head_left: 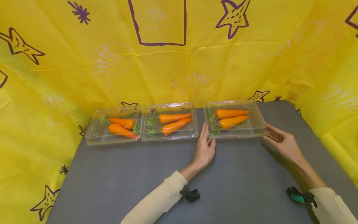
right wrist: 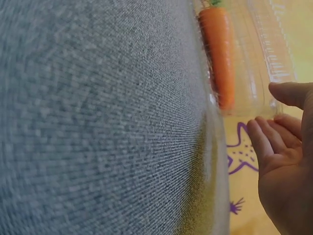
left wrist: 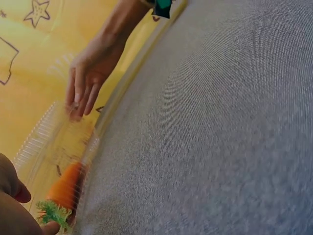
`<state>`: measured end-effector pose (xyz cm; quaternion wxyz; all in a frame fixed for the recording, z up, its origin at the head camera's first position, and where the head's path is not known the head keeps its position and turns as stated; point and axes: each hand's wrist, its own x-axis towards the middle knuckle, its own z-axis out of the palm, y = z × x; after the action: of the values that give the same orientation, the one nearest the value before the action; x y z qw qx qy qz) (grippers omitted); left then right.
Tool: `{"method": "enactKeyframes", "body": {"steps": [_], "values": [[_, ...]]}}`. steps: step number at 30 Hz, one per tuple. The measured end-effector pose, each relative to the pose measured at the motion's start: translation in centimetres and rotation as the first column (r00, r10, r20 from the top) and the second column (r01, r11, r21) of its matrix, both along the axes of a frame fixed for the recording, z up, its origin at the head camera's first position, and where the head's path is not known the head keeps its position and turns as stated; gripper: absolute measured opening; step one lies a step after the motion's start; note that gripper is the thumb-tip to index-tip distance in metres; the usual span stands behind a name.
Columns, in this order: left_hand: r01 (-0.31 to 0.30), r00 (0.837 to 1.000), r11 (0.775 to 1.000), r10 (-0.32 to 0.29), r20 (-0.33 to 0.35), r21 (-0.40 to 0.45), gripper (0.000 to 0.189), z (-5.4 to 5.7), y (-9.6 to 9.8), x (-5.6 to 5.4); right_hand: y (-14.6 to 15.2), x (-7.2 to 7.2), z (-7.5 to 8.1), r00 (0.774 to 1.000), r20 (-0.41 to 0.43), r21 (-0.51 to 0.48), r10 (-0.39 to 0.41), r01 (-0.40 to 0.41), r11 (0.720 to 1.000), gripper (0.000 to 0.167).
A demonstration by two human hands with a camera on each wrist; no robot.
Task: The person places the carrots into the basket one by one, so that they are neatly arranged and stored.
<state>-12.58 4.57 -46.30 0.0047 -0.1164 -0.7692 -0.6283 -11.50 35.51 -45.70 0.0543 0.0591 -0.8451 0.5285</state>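
Note:
A clear plastic clamshell box (head_left: 256,126) with two orange carrots (head_left: 235,120) and their green tops lies at the back right, between both hands. Along its left side, my left hand (head_left: 205,151) has its fingers extended, thumb by the front corner. My right hand (head_left: 285,146) touches the front right corner with fairly straight fingertips. In the right wrist view, the right thumb (right wrist: 292,93) stands apart from those fingers at the box's end. The left wrist view shows part of the left hand (left wrist: 14,205) beside the green carrot top (left wrist: 53,214).
Two similar boxes, the middle box (head_left: 170,137) and the left box (head_left: 96,133), stand in a row, each with two carrots inside. A yellow patterned cloth (head_left: 167,71) rises right behind them. The grey tabletop (head_left: 237,180) spreads in front.

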Motion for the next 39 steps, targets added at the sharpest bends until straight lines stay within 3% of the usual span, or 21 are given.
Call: {"method": "enactKeyframes", "body": {"steps": [11, 18, 29, 39], "values": [[0.030, 1.000, 0.999, -0.029, -0.004, 0.045, 0.064, -0.28, -0.29, 0.12, -0.19, -0.01, -0.30, 1.000, 0.006, -0.056, -0.024, 0.024, 0.998, 0.055], [0.015, 1.000, 0.996, -0.015, 0.001, 0.084, 0.061, -0.52, -0.22, 0.13, 0.09, -0.01, -0.34, 1.000, 0.012, -0.082, -0.009, 0.009, 0.997, 0.055], [-0.041, 0.999, 0.999, 0.041, 0.007, 0.034, 0.053, -0.63, 0.27, 0.22, -0.04, -0.16, -0.16, 1.000, -0.018, -0.031, -0.019, 0.018, 0.999, 0.046], [-0.090, 0.994, 0.995, 0.087, -0.067, -0.034, 0.049, -0.43, 0.28, 0.23, 0.17, -0.07, -0.12, 0.998, -0.059, 0.026, -0.036, 0.038, 0.999, 0.037]]}}
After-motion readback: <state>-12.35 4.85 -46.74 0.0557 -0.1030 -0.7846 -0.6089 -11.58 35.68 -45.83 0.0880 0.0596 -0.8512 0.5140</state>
